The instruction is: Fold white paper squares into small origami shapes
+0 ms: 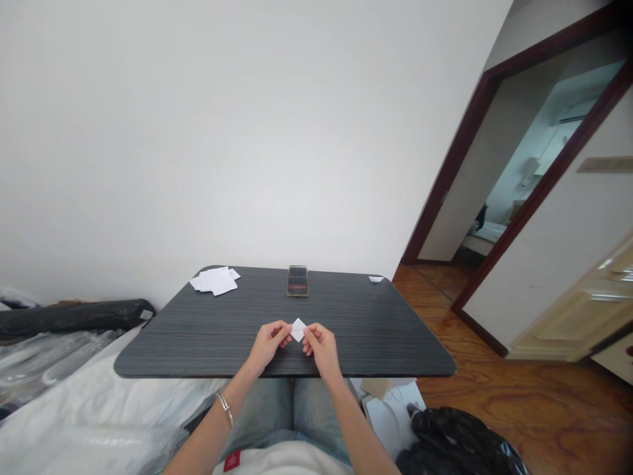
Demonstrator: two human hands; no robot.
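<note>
My left hand (267, 344) and my right hand (321, 349) hold a small white paper diamond (298, 330) between their fingertips, one corner pointing toward me. Both hands are just above the near part of the dark grey wood-grain table (376, 330). At the far left of the tabletop lies a loose pile of white paper sheets (215, 282). A small dark upright object in a clear stand (297, 281) sits at the far edge. A scrap of white paper (376, 279) lies in the far right corner.
A black roll (69, 318) and white plastic sheeting (84, 396) lie left of the table. A black plastic bag (455, 439) sits on the wooden floor at lower right. A dark-framed doorway (494, 165) and a cream door (578, 310) are on the right.
</note>
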